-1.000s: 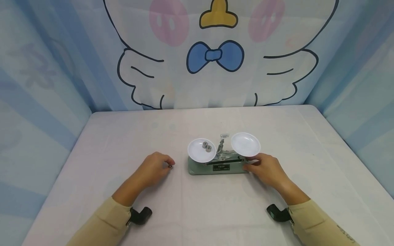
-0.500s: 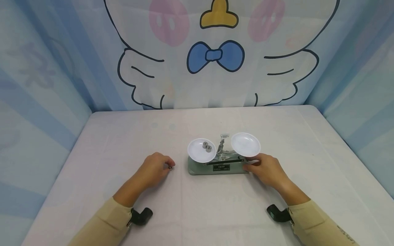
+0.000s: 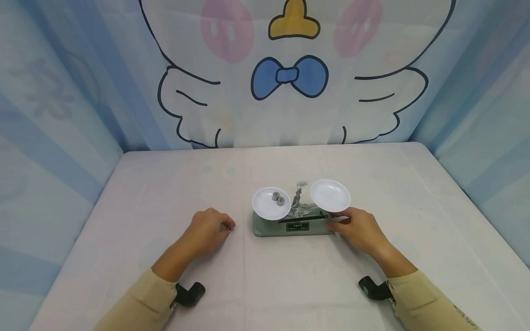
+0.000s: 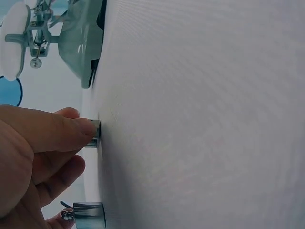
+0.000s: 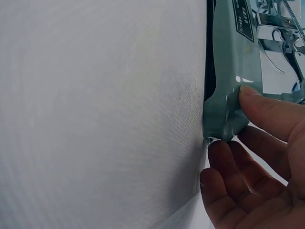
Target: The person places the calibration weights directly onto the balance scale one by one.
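A balance scale with a green base [image 3: 269, 228] stands at the middle of the table. On its left white pan [image 3: 262, 207] sit two small metal weights [image 3: 278, 198]; its right white pan [image 3: 330, 195] holds nothing. Left of the scale, my left hand [image 3: 208, 231] pinches a small metal weight [image 4: 96, 133] between thumb and fingers, close to the tabletop. A second, hooked metal weight [image 4: 89, 215] shows by the little finger in the left wrist view; whether that finger holds it I cannot tell. My right hand [image 3: 359, 226] grips the base's right end, thumb in front.
A pale cloth covers the table [image 3: 281, 280]. Behind it hangs a curtain [image 3: 290, 119] with a cartoon print, and blue curtains [image 3: 49, 161] close off both sides. Dark wrist cameras [image 3: 190, 294] sit at both cuffs.
My left hand has shifted slightly toward me with the metal weight in its fingers. The right hand stays on the scale's base, and the weights on the pan have not moved.
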Available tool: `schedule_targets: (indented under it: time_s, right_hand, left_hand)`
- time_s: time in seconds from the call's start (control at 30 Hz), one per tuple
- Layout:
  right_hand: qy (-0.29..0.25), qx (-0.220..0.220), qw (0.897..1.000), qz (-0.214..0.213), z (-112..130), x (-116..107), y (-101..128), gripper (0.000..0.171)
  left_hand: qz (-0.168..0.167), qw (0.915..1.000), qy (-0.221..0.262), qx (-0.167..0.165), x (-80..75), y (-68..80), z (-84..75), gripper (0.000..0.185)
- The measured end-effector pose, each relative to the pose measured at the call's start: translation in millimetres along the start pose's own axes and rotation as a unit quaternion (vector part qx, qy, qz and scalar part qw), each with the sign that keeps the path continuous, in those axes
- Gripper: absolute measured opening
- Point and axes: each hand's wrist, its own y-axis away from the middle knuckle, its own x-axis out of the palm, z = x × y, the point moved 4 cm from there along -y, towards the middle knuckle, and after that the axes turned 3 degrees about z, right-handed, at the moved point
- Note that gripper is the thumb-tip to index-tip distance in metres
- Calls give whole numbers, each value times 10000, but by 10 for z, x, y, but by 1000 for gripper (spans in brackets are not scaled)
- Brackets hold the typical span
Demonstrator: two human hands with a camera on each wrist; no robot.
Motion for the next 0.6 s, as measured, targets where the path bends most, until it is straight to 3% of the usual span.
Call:
schedule_targets:
  time_s: [0.33,0.6]
  right_hand:
    - [22,4,10000,-10,3,4,0,44]
    - [50,3,10000,11,13,0,8,43]
  left_hand:
    - [-184,9997,-150,58,-85,59,-26,7]
    - [-357,9988,74,316,-261,57,-201,6]
